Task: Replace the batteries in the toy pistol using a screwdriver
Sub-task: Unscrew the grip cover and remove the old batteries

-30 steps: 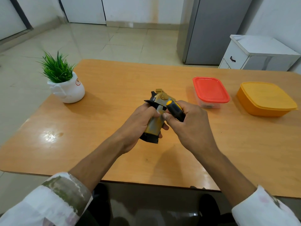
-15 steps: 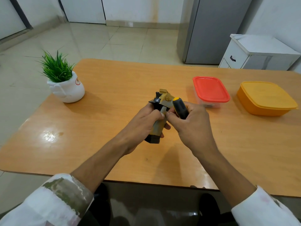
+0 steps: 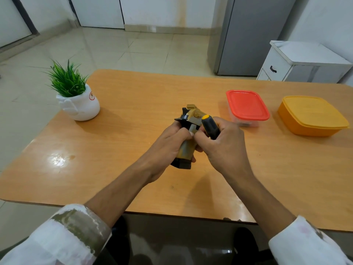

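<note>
With the left hand clasping the toy pistol, the right hand, curled round the screwdriver, should press squarely while turning.

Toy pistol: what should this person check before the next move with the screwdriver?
1. Toy pistol gripped in the left hand: ok.
2. Screwdriver held in the right hand: ok.
3. Screwdriver tip seated in the screw: cannot tell, the hands hide it.
4. Battery cover loosened: cannot tell.
5. Fresh batteries in sight: not ok, none visible.
</note>
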